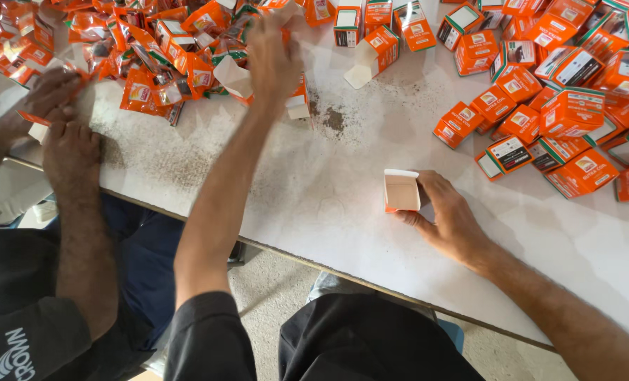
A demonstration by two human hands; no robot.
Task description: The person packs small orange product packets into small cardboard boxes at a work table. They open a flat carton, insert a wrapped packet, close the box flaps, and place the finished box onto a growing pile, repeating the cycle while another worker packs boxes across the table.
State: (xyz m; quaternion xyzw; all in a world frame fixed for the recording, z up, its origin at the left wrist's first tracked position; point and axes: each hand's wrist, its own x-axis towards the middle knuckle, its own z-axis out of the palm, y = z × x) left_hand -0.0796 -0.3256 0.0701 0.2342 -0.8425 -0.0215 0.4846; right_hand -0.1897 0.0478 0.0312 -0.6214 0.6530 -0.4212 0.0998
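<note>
A small open carton (pixel 402 191), orange outside and pale inside, stands upright on the white table (pixel 343 176) near its front edge, mouth up, top flaps raised. It looks like thin card: probably very light, easily crushed, and best held by its side walls rather than the flaps. The person's right hand (pixel 450 219) grips it from the right, thumb and fingers pressed to its sides. The left hand (pixel 272 60) reaches far across to the back edge, fingers curled into a heap of crinkled orange sachets (pixel 152 63) and loose cartons; whether it has closed on anything I cannot tell. Dark powder (pixel 328 116) is scattered mid-table. Closed orange cartons (pixel 561 106) pile toward the back right corner. At the left edge, a co-worker's two hands (pixel 60 127) handle a sachet.
</note>
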